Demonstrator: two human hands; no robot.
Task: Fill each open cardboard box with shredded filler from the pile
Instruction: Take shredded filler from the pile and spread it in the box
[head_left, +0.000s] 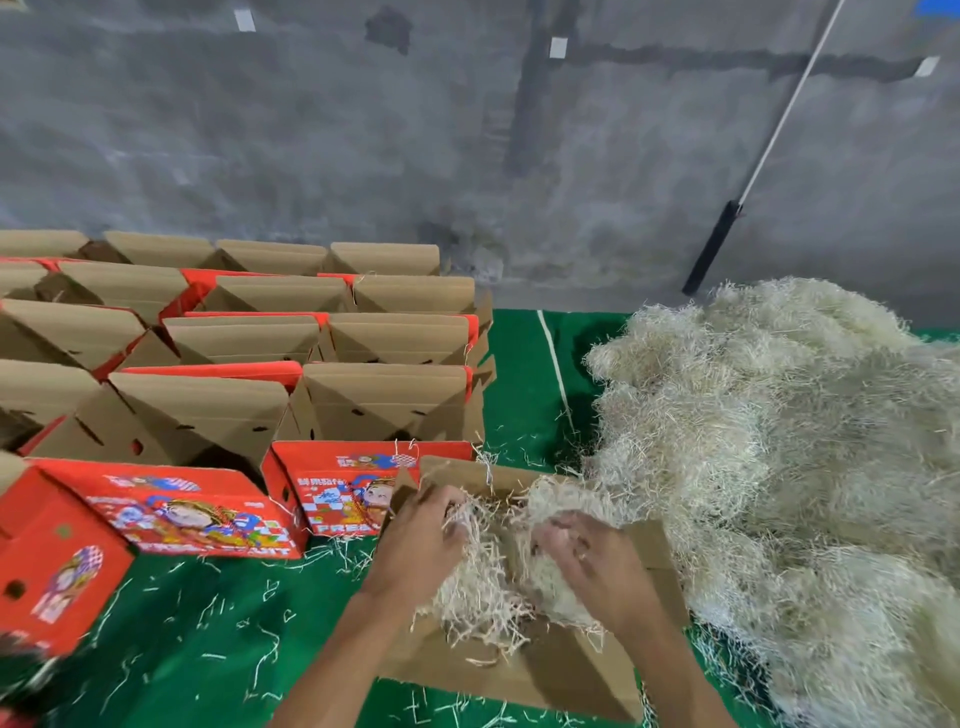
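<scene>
Both hands are inside the open box (545, 670), apart: the left hand (421, 545) and right hand (592, 561) each clutch filler (483, 597). The pile (779, 441) lies right of the box, touching it.

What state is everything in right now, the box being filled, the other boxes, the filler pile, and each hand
Near box: open, partly filled with shredded filler.
Stacked boxes: flaps open; no filler seen inside.
Filler pile: large loose heap on the green mat, touching the near box.
Left hand: fingers curled into filler in the box.
Right hand: gripping a clump of filler over the box.
Pole: leaning against the wall.
</scene>
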